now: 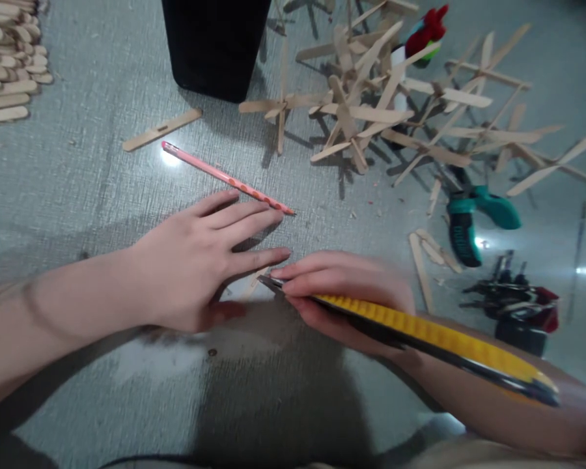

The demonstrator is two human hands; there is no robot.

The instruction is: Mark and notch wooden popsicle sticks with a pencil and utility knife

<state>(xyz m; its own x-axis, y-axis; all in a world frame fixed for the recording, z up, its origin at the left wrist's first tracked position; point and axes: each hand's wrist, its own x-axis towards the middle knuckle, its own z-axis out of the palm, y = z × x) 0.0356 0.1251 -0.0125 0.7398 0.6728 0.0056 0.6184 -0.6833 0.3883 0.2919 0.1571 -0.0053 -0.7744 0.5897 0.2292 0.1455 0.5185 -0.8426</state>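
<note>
Right, the small wooden stick (254, 284) lies between the thumb and index finger of the left hand (190, 260), spread open and palm down; whether they touch it, I can't tell. Its long axis slants away to the right, crosswise to the yellow knife (420, 331), gripped in the right hand (342, 280), blade tip right at the stick. Beyond the left fingers, a pink pencil (209, 171); farther right, green-handled pliers (461, 221).
</note>
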